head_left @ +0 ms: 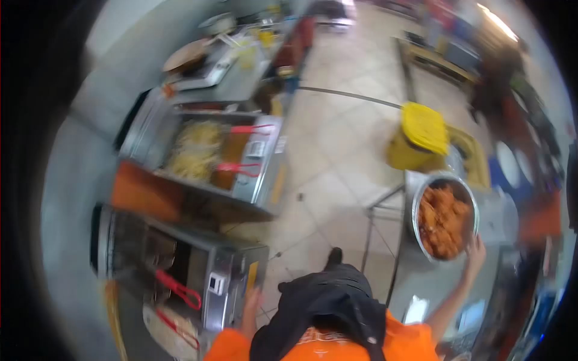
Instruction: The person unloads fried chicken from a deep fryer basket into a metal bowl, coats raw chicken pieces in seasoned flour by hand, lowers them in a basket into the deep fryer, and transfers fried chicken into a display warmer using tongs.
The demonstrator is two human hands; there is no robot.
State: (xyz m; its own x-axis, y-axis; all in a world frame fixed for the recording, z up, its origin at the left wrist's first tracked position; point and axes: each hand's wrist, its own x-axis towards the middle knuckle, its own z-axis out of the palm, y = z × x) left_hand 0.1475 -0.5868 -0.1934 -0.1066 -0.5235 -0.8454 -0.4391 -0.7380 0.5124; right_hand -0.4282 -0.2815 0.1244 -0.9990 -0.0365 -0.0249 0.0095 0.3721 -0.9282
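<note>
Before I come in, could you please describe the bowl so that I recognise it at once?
Find the table at right, nearer than the yellow container. On it, the right hand touches a round, silver-rimmed bowl. Unlike the container, it shows orange-brown food pieces.

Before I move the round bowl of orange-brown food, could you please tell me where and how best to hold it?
I would take the bowl by its rim, hands on opposite sides, coming from the camera wearer's side: its wide round edge is exposed, while orange-brown food fills the middle. The right hand is at the near right edge.
</note>
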